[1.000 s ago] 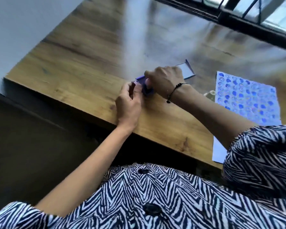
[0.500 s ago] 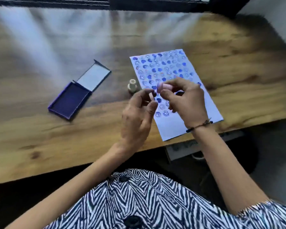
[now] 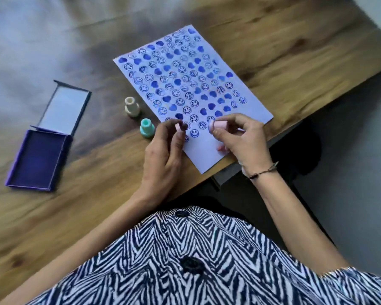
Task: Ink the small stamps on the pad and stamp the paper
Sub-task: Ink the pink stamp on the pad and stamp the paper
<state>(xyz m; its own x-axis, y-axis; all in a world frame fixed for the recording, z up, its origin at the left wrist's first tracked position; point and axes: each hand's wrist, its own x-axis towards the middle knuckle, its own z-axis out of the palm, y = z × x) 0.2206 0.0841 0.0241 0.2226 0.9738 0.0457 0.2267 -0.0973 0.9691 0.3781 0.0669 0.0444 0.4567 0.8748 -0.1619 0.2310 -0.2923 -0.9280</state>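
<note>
right fingers (image 3: 223, 130) pinch pink stamp (image 3: 218, 125) | left fingers (image 3: 174, 128) pinch pink piece (image 3: 178, 127), maybe cap | above paper (image 3: 207, 155)

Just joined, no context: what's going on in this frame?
A person is stamping a white paper sheet already mostly filled with blue hearts and smileys. The right hand pinches a small pink stamp; the left hand pinches a small pink piece. A purple ink pad lies open on the wooden table.
</note>
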